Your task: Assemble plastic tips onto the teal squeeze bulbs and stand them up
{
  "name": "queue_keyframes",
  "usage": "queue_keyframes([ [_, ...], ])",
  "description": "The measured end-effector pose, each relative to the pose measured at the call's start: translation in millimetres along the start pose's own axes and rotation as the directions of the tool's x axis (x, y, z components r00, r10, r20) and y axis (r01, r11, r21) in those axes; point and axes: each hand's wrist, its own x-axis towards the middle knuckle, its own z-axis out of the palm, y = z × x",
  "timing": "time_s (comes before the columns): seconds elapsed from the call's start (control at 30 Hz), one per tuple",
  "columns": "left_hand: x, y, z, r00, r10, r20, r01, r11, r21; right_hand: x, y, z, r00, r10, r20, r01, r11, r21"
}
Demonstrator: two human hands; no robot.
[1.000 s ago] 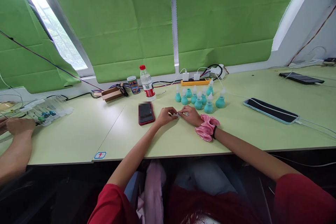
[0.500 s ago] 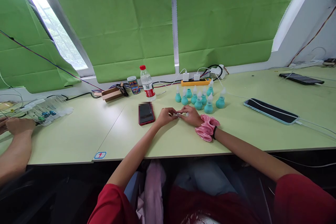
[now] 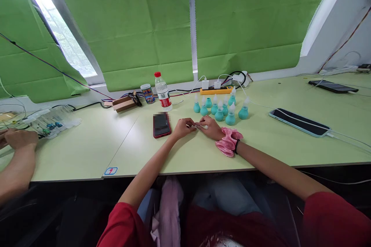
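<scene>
Two-handed work: L hand (image 3: 184,128) & R hand (image 3: 212,128) pinch a part-hidden white pc. (image 3: 205,127) betw. them, nr teal bulbs (image 3: 230,119); prob. fine adjusting, next move calling for steady fingers.

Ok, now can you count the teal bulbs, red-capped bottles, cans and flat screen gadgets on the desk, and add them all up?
Teal bulbs: 9
Red-capped bottle: 1
Can: 1
Flat screen gadgets: 3
Total: 14
</scene>
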Motion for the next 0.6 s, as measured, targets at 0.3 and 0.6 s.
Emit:
queue_keyframes([
  [0.3,-1,2,-1,1.000,0.007,-0.018,-0.007,1.000,-0.021,0,-8,-6,0.999,-0.010,0.036,0.017,0.979,-0.203],
  [0.6,-1,2,-1,1.000,-0.012,-0.013,0.012,1.000,-0.004,0,-23,-17,0.988,-0.088,0.131,0.132,0.912,-0.389],
])
